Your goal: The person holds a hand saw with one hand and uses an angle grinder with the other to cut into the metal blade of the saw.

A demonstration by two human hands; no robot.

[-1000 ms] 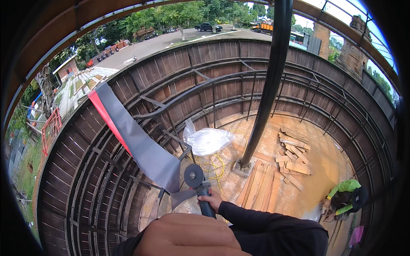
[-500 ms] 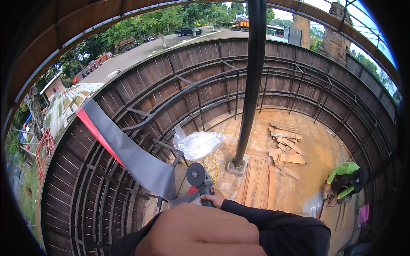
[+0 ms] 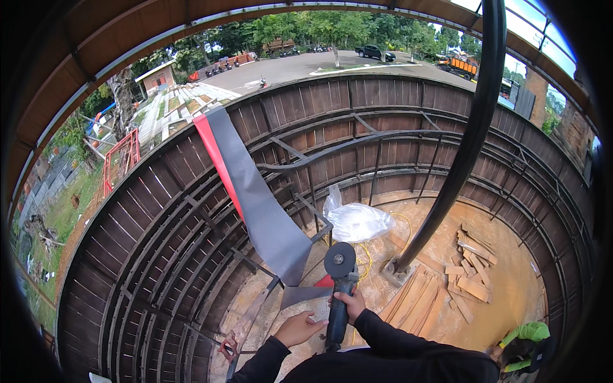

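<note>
My right hand (image 3: 350, 302) is wrapped round the body of a black angle grinder (image 3: 338, 319), held upright in front of me with its dark disc (image 3: 340, 260) at the top. Just left of the tool's lower body is my left hand (image 3: 299, 329), fingers stretched toward it and holding nothing. Beyond the grinder, a long grey sheet with a red edge (image 3: 258, 191) drapes from the wall's top rim down over the metal frames. Part of its lower end is behind the grinder.
Curved dark plank walls (image 3: 408, 96) with metal rails surround the floor below. A thick black pole (image 3: 456, 172) rises at right. Clear plastic sheeting (image 3: 361, 220), a yellow cable (image 3: 366, 262), long boards (image 3: 415, 297) and scattered planks (image 3: 472, 274) lie below. A person in green sleeves (image 3: 527, 338) crouches lower right.
My left hand has come into view beside the grinder. The view has turned left, so the sheet, pole and planks appear farther right. The right hand still holds the grinder.
</note>
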